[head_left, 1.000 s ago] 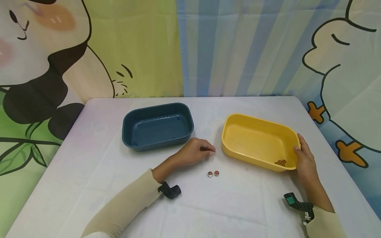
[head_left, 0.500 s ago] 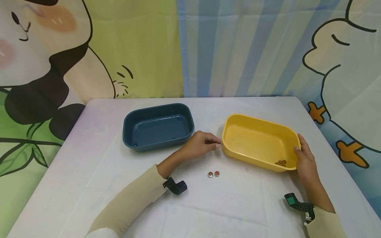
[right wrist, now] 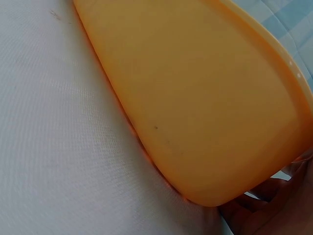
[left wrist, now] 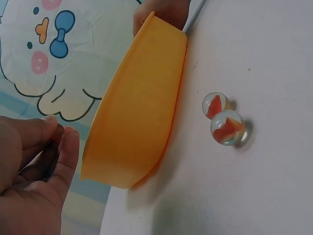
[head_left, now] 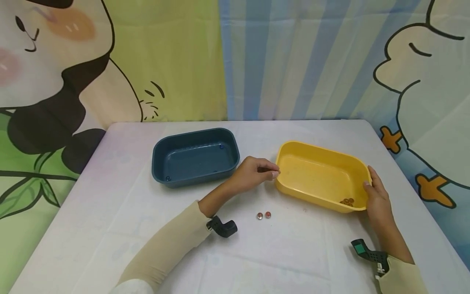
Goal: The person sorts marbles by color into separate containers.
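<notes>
My left hand is at the near-left rim of the yellow plastic tub, thumb and fingertips pinched together. Between those tips, in the left wrist view, a small reddish bit shows, seemingly a marble mostly hidden by the fingers. The right hand grips the tub's right end, thumb over the rim and fingers along the outside. Several marbles lie inside the tub's near-right corner. Two clear glass marbles with red-orange swirls, one marble beside the other marble, rest on the white cloth in front of the tub.
A dark blue tub stands left of the yellow one, with a few dark blue marbles in it. White cloth covers the table. Printed curtains hang behind and at the sides.
The left hand has moved right and slightly away from me, from the gap between the tubs to the yellow tub's left rim. My right hand keeps its grip; the two loose marbles stay put.
</notes>
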